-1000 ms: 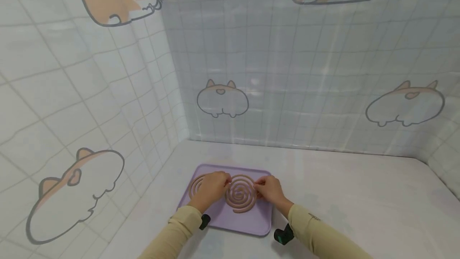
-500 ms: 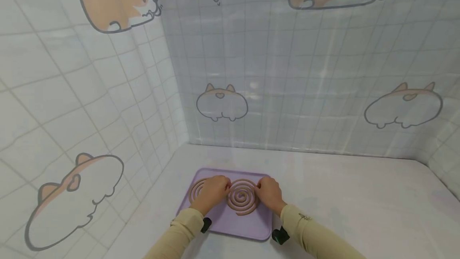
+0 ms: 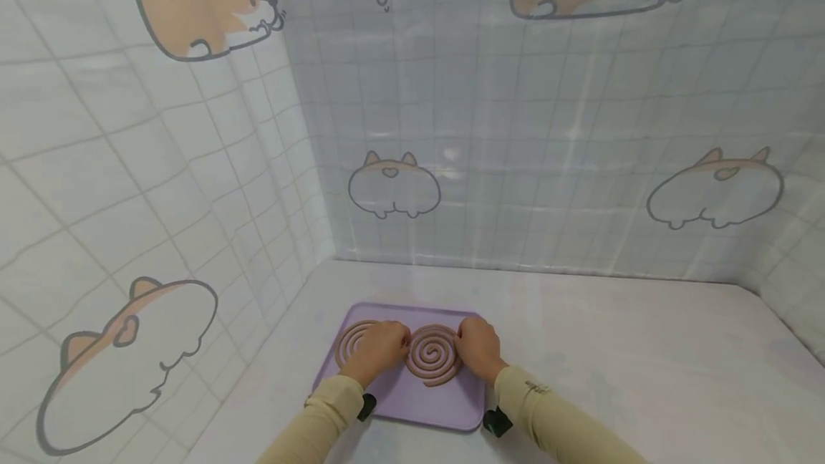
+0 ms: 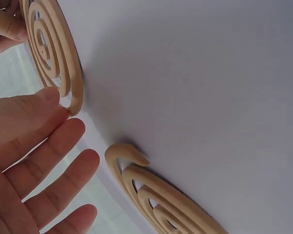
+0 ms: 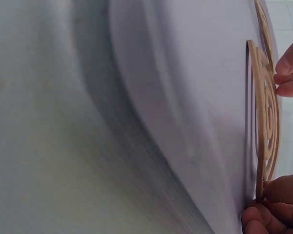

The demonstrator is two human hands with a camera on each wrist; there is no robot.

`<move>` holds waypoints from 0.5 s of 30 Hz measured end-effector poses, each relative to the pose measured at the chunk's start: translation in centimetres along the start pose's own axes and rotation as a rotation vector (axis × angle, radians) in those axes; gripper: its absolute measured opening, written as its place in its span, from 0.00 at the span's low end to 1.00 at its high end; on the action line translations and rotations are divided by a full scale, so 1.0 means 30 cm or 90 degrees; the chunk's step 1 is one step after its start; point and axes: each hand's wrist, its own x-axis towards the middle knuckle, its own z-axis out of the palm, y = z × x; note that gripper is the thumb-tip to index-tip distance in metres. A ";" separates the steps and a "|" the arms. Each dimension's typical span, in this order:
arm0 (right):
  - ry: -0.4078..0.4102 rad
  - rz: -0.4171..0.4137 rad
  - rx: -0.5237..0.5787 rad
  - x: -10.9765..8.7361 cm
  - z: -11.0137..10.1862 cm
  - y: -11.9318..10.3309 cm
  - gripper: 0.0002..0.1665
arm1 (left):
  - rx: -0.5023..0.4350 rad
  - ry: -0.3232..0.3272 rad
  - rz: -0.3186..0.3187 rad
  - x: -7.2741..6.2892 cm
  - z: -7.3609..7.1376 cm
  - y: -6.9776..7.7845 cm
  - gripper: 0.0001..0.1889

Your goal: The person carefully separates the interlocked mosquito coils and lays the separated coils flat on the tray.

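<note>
A brown mosquito coil [image 3: 432, 355] lies over the right half of a purple tray [image 3: 419, 407], between both hands. The left hand [image 3: 384, 347] pinches its left rim with thumb and index finger; in the left wrist view the other fingers spread out loosely. On the opposite rim, the right hand [image 3: 478, 346] pinches with thumb and curled fingers. Seen from the right wrist, the coil [image 5: 261, 122] has a dark shadow along its underside; whether it touches the tray there I cannot tell. A second mosquito coil [image 3: 348, 342] lies at the tray's left, partly hidden by the left hand.
The tray rests on a white table [image 3: 612, 356], with table surface to its right. A white tiled-pattern curtain [image 3: 515, 127] with cartoon dogs rises behind, and a similar one [image 3: 129, 220] stands at the left. Dark wrist cameras sit below each wrist.
The rings of the coil between the hands looked overlapped a second ago and now look evenly spaced. Both hands keep their grip on its rim; the head view has shifted slightly.
</note>
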 end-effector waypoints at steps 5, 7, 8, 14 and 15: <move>0.011 -0.004 -0.007 0.002 0.003 -0.005 0.15 | -0.012 -0.023 0.003 0.004 0.013 -0.005 0.04; 0.014 -0.010 -0.008 0.001 0.007 -0.007 0.15 | -0.021 -0.038 -0.001 0.003 0.013 -0.006 0.05; 0.015 -0.016 -0.010 0.000 0.009 -0.007 0.15 | -0.028 -0.045 -0.003 0.002 0.014 -0.007 0.05; 0.014 -0.042 -0.022 0.003 0.016 -0.006 0.15 | -0.096 -0.097 -0.014 -0.003 -0.004 -0.004 0.05; 0.011 -0.045 -0.023 0.005 0.010 -0.008 0.13 | -0.109 -0.109 -0.021 0.002 -0.012 -0.004 0.05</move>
